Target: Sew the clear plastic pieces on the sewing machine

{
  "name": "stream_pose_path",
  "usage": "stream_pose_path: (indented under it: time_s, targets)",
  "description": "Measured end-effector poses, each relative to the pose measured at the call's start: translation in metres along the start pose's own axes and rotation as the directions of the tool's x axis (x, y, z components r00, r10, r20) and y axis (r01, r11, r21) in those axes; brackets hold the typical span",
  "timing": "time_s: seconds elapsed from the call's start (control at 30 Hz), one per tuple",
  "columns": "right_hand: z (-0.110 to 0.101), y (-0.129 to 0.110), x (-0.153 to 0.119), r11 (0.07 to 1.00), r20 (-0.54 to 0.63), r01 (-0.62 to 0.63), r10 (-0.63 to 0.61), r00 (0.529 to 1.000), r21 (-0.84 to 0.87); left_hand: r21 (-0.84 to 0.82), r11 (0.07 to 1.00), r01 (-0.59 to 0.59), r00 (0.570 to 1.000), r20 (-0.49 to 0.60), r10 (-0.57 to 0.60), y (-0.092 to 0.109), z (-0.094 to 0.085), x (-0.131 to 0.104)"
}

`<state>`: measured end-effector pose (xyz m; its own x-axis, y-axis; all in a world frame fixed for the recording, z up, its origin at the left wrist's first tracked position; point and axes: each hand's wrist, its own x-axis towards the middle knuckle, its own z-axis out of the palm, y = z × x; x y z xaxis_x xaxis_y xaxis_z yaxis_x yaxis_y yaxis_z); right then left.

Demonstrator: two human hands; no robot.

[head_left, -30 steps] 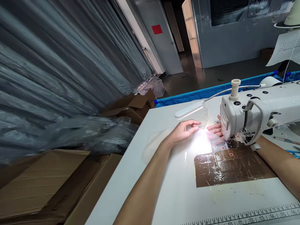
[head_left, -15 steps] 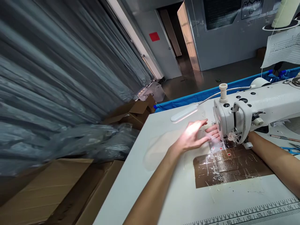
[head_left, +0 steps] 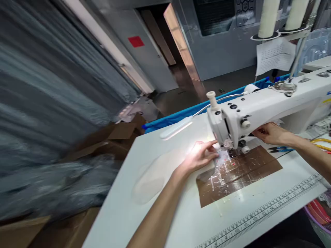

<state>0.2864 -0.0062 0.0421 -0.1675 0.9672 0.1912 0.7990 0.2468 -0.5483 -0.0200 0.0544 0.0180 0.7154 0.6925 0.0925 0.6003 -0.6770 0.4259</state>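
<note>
A white sewing machine [head_left: 258, 106] reaches in from the right over a pale table. Under its needle lies a small sheer piece with red marks [head_left: 224, 159], partly over a brown taped patch [head_left: 240, 175]. My left hand [head_left: 199, 155] is just left of the machine head, its fingers bent together at the edge of the sheer piece. What its fingertips pinch is too small to make out. On the other side, beneath the machine arm, my right hand [head_left: 271, 133] has curled fingers, and their tips are hidden in shadow.
A lit lamp [head_left: 177, 128] on a bendable neck sits behind my left hand. Scissors [head_left: 281, 149] lie right of the brown patch. A printed ruler [head_left: 258, 218] runs along the front edge. Thread cones [head_left: 269, 19] stand at the back; cardboard boxes [head_left: 121, 132] are left of the table.
The view has swung right. My right hand has moved from behind the needle area to the right, under the machine arm. My left hand's fingers have drawn closer together.
</note>
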Motion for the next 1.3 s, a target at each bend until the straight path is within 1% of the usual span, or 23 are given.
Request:
stream_pose_path:
  time_s: [0.07,0.17,0.23,0.3,0.37,0.43,0.5,0.53,0.6,0.67,0.73,0.77,0.83,0.9,0.93,1.0,1.07,1.13,1.23,1.3]
  targets:
    - [-0.024,0.013,-0.032,0.995,0.000,-0.099,0.099,0.995,-0.020,-0.075,0.996,0.047,0.999,0.006,-0.047,-0.001,-0.002,-0.001]
    - [-0.054,0.032,-0.076,0.974,-0.065,-0.210,0.205,0.976,-0.081,-0.121,0.989,0.087,0.996,0.042,-0.083,0.000,-0.005,0.000]
    - [-0.065,0.042,-0.098,0.963,-0.096,-0.245,0.235,0.967,-0.114,-0.088,0.993,0.082,0.996,0.050,-0.078,0.002,-0.006,0.003]
    - [-0.064,0.050,-0.111,0.966,-0.104,-0.225,0.213,0.972,-0.128,-0.050,0.994,0.100,0.994,0.054,-0.097,0.005,-0.004,0.005]
    - [-0.054,0.054,-0.116,0.979,-0.095,-0.130,0.117,0.989,-0.154,-0.046,0.991,0.122,0.992,0.042,-0.120,0.010,-0.002,0.006]
    - [-0.038,0.055,-0.115,0.978,-0.068,0.015,-0.030,0.997,-0.208,-0.093,0.987,0.129,0.992,0.021,-0.128,0.013,0.002,0.004]
    - [-0.021,0.056,-0.111,0.947,-0.036,0.136,-0.153,0.987,-0.291,-0.195,0.971,0.140,0.990,0.010,-0.141,0.014,0.007,0.000]
    - [-0.014,0.057,-0.109,0.923,-0.026,0.173,-0.194,0.981,-0.343,-0.273,0.949,0.160,0.987,0.010,-0.163,0.014,0.010,-0.003]
    - [-0.003,0.060,-0.105,0.868,-0.032,0.205,-0.246,0.969,-0.453,-0.434,0.874,0.221,0.970,0.004,-0.243,0.011,0.018,-0.009]
    - [0.004,0.063,-0.102,0.828,-0.057,0.222,-0.291,0.955,-0.515,-0.585,0.769,0.257,0.951,0.012,-0.309,0.007,0.027,-0.014]
    - [0.007,0.061,-0.101,0.821,-0.077,0.255,-0.339,0.938,-0.511,-0.682,0.683,0.263,0.939,0.019,-0.343,0.004,0.034,-0.018]
    - [0.008,0.058,-0.102,0.835,-0.098,0.273,-0.360,0.928,-0.478,-0.710,0.653,0.263,0.935,0.021,-0.354,0.002,0.036,-0.019]
    - [0.011,0.047,-0.103,0.891,-0.153,0.293,-0.362,0.920,-0.346,-0.734,0.622,0.273,0.926,0.025,-0.376,0.000,0.037,-0.022]
    - [0.016,0.032,-0.104,0.953,-0.177,0.264,-0.288,0.941,-0.148,-0.731,0.620,0.286,0.919,0.027,-0.393,0.000,0.035,-0.024]
    - [0.020,0.024,-0.105,0.974,-0.155,0.224,-0.228,0.961,-0.043,-0.724,0.626,0.289,0.918,0.024,-0.396,0.001,0.033,-0.025]
    - [0.029,0.008,-0.103,0.983,-0.055,0.121,-0.114,0.992,0.137,-0.710,0.642,0.290,0.919,0.019,-0.394,0.003,0.028,-0.027]
    - [0.038,-0.004,-0.099,0.970,0.034,0.057,-0.067,0.997,0.235,-0.706,0.645,0.292,0.919,0.019,-0.395,0.005,0.024,-0.030]
    - [0.048,-0.013,-0.092,0.968,0.065,0.063,-0.081,0.995,0.245,-0.710,0.640,0.294,0.914,0.012,-0.406,0.006,0.021,-0.032]
    - [0.058,-0.024,-0.078,0.977,0.055,0.118,-0.129,0.990,0.177,-0.717,0.640,0.274,0.914,-0.013,-0.406,0.008,0.020,-0.033]
    - [0.065,-0.031,-0.067,0.983,0.043,0.141,-0.147,0.988,0.119,-0.732,0.631,0.256,0.924,-0.006,-0.382,0.010,0.021,-0.034]
